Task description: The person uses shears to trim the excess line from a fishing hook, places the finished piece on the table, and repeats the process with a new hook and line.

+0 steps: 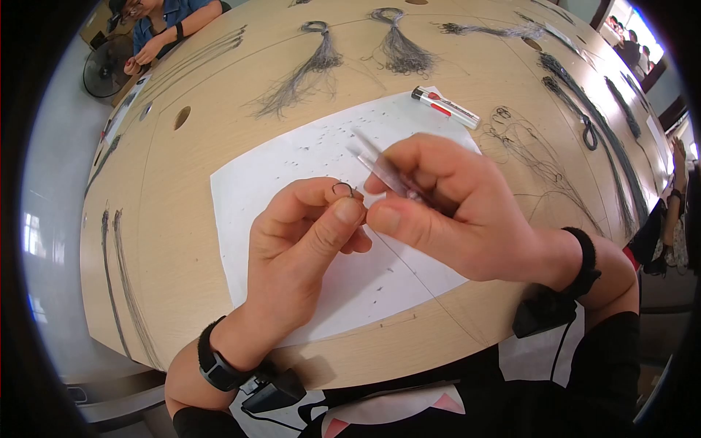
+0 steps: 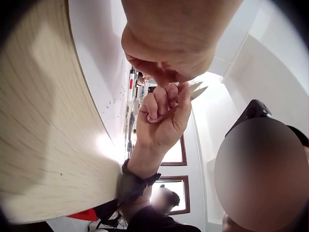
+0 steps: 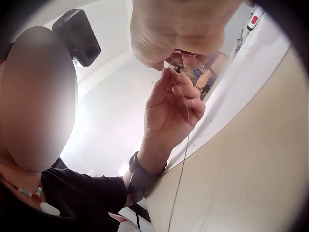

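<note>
At the left of the frame, two thin dark bundles (image 1: pixel 120 274) lay on the worktop (image 1: pixel 168 255), near its edge. Right of them, at the centre, the left hand (image 1: pixel 296 241) pinched a small dark hook (image 1: pixel 343 183) between thumb and index finger, its curved end showing above the thumb tip. This was over the white paper (image 1: pixel 339 303), which was scattered with dark specks. A fine line (image 3: pixel 179 178) crossed the left palm and ran down toward the lower right of the head view; where it joined the hook was hidden by the fingers.

Just right of the hook, the right hand (image 1: pixel 456 208) had its fingers curled round small scissors (image 1: pixel 387 171) — their two pointed blades stood apart, aimed toward the upper left, and looked blurred. Farther right were a white tube (image 1: pixel 445 108) on the paper's upper corner and a loose tangle of lines (image 1: pixel 540 164) beside the paper.

The hook looked very light, stiff and probably slippery, with a sharp point; the side of its shank seemed the safest hold — well away from that point. The line looked soft and springy, easy to nick or tangle, so it would likely need gentle tension close to the hook.
</note>
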{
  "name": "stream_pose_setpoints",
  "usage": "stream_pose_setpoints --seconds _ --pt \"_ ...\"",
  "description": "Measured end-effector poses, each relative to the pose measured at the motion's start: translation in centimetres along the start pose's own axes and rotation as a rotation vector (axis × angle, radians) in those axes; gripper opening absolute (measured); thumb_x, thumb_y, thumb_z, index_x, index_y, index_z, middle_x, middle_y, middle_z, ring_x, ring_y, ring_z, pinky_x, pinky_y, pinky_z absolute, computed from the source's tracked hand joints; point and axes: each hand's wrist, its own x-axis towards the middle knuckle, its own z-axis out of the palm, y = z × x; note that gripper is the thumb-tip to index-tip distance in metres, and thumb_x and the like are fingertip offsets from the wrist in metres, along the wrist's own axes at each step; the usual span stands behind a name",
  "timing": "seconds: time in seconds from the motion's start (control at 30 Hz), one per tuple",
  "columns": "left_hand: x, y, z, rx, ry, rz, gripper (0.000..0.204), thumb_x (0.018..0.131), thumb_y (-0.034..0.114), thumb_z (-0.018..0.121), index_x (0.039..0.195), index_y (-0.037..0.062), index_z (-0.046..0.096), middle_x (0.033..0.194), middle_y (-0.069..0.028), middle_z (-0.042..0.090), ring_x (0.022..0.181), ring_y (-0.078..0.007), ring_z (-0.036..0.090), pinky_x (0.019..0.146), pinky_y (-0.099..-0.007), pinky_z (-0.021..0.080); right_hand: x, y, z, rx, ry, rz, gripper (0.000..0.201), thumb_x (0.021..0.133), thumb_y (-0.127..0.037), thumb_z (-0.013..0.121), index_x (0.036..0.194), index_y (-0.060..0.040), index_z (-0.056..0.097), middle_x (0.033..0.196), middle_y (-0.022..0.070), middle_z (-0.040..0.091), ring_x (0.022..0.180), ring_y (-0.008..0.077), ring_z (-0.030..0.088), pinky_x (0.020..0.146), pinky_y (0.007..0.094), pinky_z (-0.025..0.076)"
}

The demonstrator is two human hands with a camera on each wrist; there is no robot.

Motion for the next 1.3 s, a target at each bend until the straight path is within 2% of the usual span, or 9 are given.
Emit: stream_pose_setpoints --seconds 0.03,0.13,0.27,0.33,0.57,0.63,0.73,0.93,1.3 --pt "0.0 0.1 0.1 0.004 0.016 -0.02 0.013 0.08 0.008 0.054 0.093 0.004 0.052 0.082 -0.0044 0.057 0.067 -0.0096 0.053 0.061 -0.0213 0.044 0.0 -0.1 -0.1 -0.104 0.025 -0.082 0.018 0.078 -0.004 0.054 0.094 0.0008 0.047 0.079 0.0027 0.053 0.064 0.0008 0.042 0.056 0.0138 0.035" --pt "-0.1 0.1 0.1 0.001 0.019 -0.058 0.012 0.08 0.008 0.055 0.09 0.0031 0.054 0.081 -0.0041 0.057 0.067 -0.0096 0.054 0.061 -0.0218 0.045 0.1 -0.1 0.0 0.076 0.073 -0.149 0.021 0.074 0.002 0.054 0.094 0.0 0.046 0.081 0.0031 0.053 0.063 0.0012 0.043 0.055 0.013 0.034" --pt "-0.3 0.0 0.1 -0.021 -0.037 -0.082 0.01 0.079 0.007 0.055 0.088 0.0025 0.055 0.082 -0.0035 0.057 0.068 -0.0096 0.054 0.063 -0.0224 0.046 0.4 0.8 0.2 0.032 0.073 -0.207 0.023 0.073 0.003 0.054 0.094 -0.0002 0.045 0.084 0.004 0.052 0.06 0.0009 0.042 0.053 0.0134 0.034" --pt "-0.3 0.0 0.1 -0.007 -0.042 -0.082 0.01 0.079 0.007 0.055 0.088 0.0024 0.055 0.082 -0.0034 0.057 0.069 -0.0095 0.054 0.063 -0.0225 0.046 0.4 0.8 -0.2 -0.336 0.05 -0.377 0.024 0.072 0.002 0.054 0.094 -0.0004 0.045 0.084 0.0041 0.051 0.06 0.001 0.041 0.051 0.0145 0.034" --pt "-0.2 0.3 0.0 -0.025 -0.043 -0.117 0.011 0.081 0.01 0.054 0.089 0.0039 0.054 0.081 -0.0045 0.057 0.07 -0.0096 0.054 0.062 -0.0213 0.043 0.8 0.4 -1.0 -0.42 -0.004 -0.382 0.022 0.071 -0.004 0.058 0.091 -0.0012 0.048 0.075 0.0028 0.05 0.057 0.0052 0.043 0.049 0.0179 0.034" --pt "-0.1 0.3 -0.1 -0.079 -0.066 -0.133 0.011 0.081 0.011 0.053 0.09 0.0043 0.054 0.081 -0.0049 0.057 0.069 -0.0097 0.054 0.062 -0.0209 0.042 1.1 0.6 -1.2 -0.374 -0.026 -0.364 0.023 0.068 -0.012 0.062 0.085 -0.0008 0.051 0.072 0.0096 0.051 0.062 0.0187 0.05 0.054 0.0258 0.042" --pt "-0.2 0.5 0.1 -0.169 -0.083 -0.177 0.012 0.082 0.013 0.051 0.091 0.0047 0.053 0.081 -0.0051 0.057 0.068 -0.0099 0.054 0.061 -0.0205 0.041 1.5 1.1 -1.8 -0.46 -0.068 -0.462 0.03 0.07 -0.017 0.065 0.091 -0.0013 0.05 0.074 0.0067 0.051 0.057 0.0124 0.047 0.051 0.0214 0.037" --pt "-0.2 0.6 0.0 -0.21 -0.083 -0.223 0.013 0.083 0.012 0.05 0.093 0.0041 0.052 0.081 -0.0051 0.057 0.068 -0.0096 0.054 0.061 -0.0205 0.041 1.7 1.3 -1.8 -0.505 -0.079 -0.518 0.029 0.071 -0.019 0.065 0.089 -0.0003 0.052 0.074 0.0085 0.054 0.061 0.0179 0.052 0.053 0.0232 0.04" --pt "-0.1 0.3 -0.3 -0.24 -0.104 -0.247 0.014 0.083 0.01 0.049 0.094 0.0031 0.052 0.082 -0.0064 0.057 0.069 -0.0104 0.054 0.061 -0.0208 0.041 1.6 1.4 -1.7 -0.548 -0.088 -0.584 0.027 0.073 -0.018 0.063 0.09 0.0014 0.054 0.071 0.0078 0.054 0.057 0.0163 0.052 0.047 0.0222 0.042"
